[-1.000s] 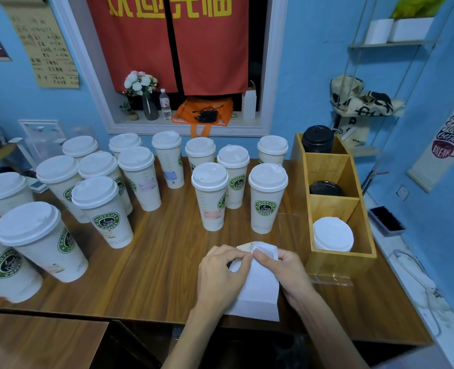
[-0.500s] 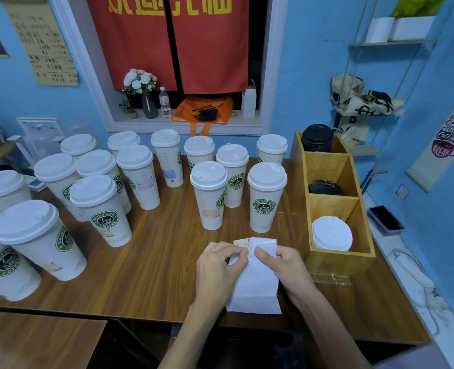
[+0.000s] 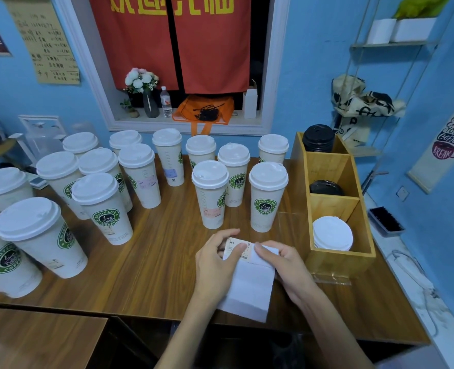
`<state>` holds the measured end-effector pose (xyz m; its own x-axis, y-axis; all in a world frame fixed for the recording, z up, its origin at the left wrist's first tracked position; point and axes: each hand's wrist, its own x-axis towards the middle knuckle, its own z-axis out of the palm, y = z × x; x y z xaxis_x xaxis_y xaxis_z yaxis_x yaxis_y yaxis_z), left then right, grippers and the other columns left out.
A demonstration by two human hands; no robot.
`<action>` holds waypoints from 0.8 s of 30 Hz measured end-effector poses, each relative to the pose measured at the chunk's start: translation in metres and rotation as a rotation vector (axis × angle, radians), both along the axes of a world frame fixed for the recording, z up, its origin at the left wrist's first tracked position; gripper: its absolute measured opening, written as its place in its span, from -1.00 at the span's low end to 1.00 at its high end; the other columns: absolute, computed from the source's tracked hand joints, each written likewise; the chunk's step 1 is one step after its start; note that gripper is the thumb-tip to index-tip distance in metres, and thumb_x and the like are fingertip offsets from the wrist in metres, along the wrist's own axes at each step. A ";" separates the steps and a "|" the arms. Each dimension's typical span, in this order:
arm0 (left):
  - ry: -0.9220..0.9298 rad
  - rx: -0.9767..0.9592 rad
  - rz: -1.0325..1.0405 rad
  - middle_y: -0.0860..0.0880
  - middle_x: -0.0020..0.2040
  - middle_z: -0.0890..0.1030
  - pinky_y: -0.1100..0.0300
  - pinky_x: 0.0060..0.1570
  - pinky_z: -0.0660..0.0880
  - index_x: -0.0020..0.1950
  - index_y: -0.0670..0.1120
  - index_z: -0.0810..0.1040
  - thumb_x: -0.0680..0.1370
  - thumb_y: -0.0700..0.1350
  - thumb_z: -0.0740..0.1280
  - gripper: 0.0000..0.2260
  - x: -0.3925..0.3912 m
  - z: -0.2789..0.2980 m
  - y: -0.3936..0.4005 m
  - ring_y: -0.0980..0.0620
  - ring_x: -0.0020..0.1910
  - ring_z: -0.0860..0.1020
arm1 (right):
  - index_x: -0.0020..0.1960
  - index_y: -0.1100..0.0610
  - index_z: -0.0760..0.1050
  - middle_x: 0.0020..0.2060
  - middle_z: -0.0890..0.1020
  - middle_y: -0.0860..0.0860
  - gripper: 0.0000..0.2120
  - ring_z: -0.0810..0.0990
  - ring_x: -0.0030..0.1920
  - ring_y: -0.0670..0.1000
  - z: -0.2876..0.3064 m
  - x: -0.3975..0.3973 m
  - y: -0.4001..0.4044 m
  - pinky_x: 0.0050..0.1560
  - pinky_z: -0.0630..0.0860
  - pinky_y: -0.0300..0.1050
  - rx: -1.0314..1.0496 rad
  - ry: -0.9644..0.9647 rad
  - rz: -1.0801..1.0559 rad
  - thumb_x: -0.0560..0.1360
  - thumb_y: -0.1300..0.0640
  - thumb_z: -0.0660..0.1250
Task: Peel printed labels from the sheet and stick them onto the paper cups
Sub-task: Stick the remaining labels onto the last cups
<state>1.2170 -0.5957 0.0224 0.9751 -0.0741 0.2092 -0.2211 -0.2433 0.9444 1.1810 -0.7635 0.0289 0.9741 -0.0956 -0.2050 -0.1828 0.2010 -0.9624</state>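
Lidded paper cups (image 3: 267, 198) crowd the wooden table (image 3: 154, 262) beside a lid box (image 3: 337, 235). The left hand (image 3: 215, 265) pinches a printed label (image 3: 238, 249); the right hand (image 3: 284, 265) pinches the white sheet (image 3: 250, 288).

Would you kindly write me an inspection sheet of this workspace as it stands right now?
Surface: wooden counter, cups crowding its left and back.
Job's things: white sheet lies at the front edge; a printed label is lifted at its top. Many lidded cups; the near middle cup already bears a label, the cup right of it shows only its logo.
Clutter: wooden box at right holding black lids and white lids.
Grippers: left hand pinches the label; right hand pinches the sheet's top.
Cables: white cable on the ledge at far right.
Surroundings: blue walls, red curtain, flowers on the sill.
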 end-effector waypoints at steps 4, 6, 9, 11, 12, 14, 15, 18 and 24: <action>-0.102 0.149 0.167 0.20 0.15 0.55 0.31 0.11 0.47 0.14 0.12 0.65 0.51 -0.01 0.53 -0.78 -0.002 -0.003 -0.004 0.18 0.19 0.51 | 0.05 0.16 0.70 -0.06 0.76 0.08 -0.88 0.69 -0.10 0.00 0.000 0.001 0.001 -0.07 0.56 -0.16 -0.057 -0.033 -0.031 0.56 0.15 0.46; -0.129 0.265 0.252 0.23 0.02 0.52 0.32 0.00 0.41 0.03 0.12 0.70 0.51 0.06 0.52 -0.88 -0.005 -0.004 -0.007 0.18 0.09 0.46 | 0.03 0.13 0.71 -0.06 0.76 0.08 -0.91 0.69 -0.07 0.00 -0.001 0.001 0.002 -0.01 0.55 -0.13 -0.090 -0.040 -0.057 0.55 0.15 0.48; -0.129 0.314 0.227 0.26 -0.06 0.60 0.42 -0.09 0.32 -0.01 0.11 0.75 0.56 0.08 0.46 -0.90 -0.010 -0.005 -0.013 0.23 0.03 0.47 | 0.02 0.10 0.70 -0.08 0.75 0.03 -0.93 0.67 -0.05 -0.04 -0.003 0.001 0.003 -0.01 0.54 -0.15 -0.118 -0.031 -0.074 0.55 0.13 0.48; -0.098 0.259 0.185 0.24 -0.03 0.67 0.40 -0.05 0.40 0.03 0.12 0.75 0.57 0.08 0.44 -0.88 -0.012 -0.005 -0.016 0.23 0.04 0.54 | 0.05 0.14 0.69 -0.07 0.76 0.05 -0.90 0.70 -0.02 -0.03 -0.003 0.001 0.004 0.02 0.56 -0.15 -0.082 -0.021 -0.060 0.55 0.15 0.47; -0.075 0.225 0.163 0.24 -0.02 0.69 0.34 -0.03 0.48 0.05 0.12 0.75 0.58 0.09 0.44 -0.86 -0.013 -0.005 -0.017 0.22 0.04 0.58 | 0.07 0.16 0.69 -0.05 0.76 0.06 -0.88 0.71 0.01 -0.01 -0.003 0.001 0.005 0.06 0.58 -0.13 -0.067 -0.020 -0.056 0.55 0.16 0.47; -0.023 0.143 0.122 0.24 -0.07 0.72 0.28 -0.04 0.57 0.06 0.11 0.76 0.57 0.08 0.45 -0.87 -0.013 -0.003 -0.017 0.23 -0.01 0.65 | 0.09 0.20 0.70 0.00 0.76 0.09 -0.85 0.71 0.11 0.08 -0.003 0.002 0.005 0.19 0.60 -0.03 -0.056 -0.032 -0.058 0.54 0.19 0.48; 0.000 0.094 0.106 0.24 -0.11 0.72 0.27 -0.05 0.59 0.04 0.09 0.76 0.56 0.05 0.47 -0.89 -0.013 -0.001 -0.016 0.24 -0.05 0.67 | 0.09 0.21 0.70 0.01 0.76 0.11 -0.84 0.70 0.15 0.12 -0.003 0.003 0.006 0.24 0.58 0.03 -0.050 -0.039 -0.060 0.53 0.20 0.48; 0.053 -0.044 0.093 0.18 -0.19 0.72 0.29 -0.08 0.62 -0.03 0.00 0.75 0.54 -0.05 0.52 -0.94 -0.012 0.005 -0.016 0.22 -0.14 0.69 | 0.12 0.25 0.70 0.02 0.76 0.15 -0.81 0.70 0.17 0.18 -0.004 0.003 0.007 0.29 0.57 0.08 -0.037 -0.057 -0.053 0.53 0.22 0.48; 0.078 -0.071 0.063 0.18 -0.16 0.74 0.33 -0.05 0.61 0.01 -0.03 0.75 0.56 -0.09 0.50 -0.93 -0.011 0.004 -0.014 0.23 -0.12 0.70 | 0.19 0.25 0.67 0.04 0.75 0.17 -0.77 0.72 0.14 0.15 0.000 0.002 0.010 0.21 0.62 -0.07 0.038 -0.045 0.003 0.54 0.27 0.45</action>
<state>1.2060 -0.6098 0.0268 0.9908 0.0004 0.1350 -0.1326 -0.1859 0.9736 1.1826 -0.7538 0.0286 0.9828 -0.0853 -0.1640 -0.1399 0.2370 -0.9614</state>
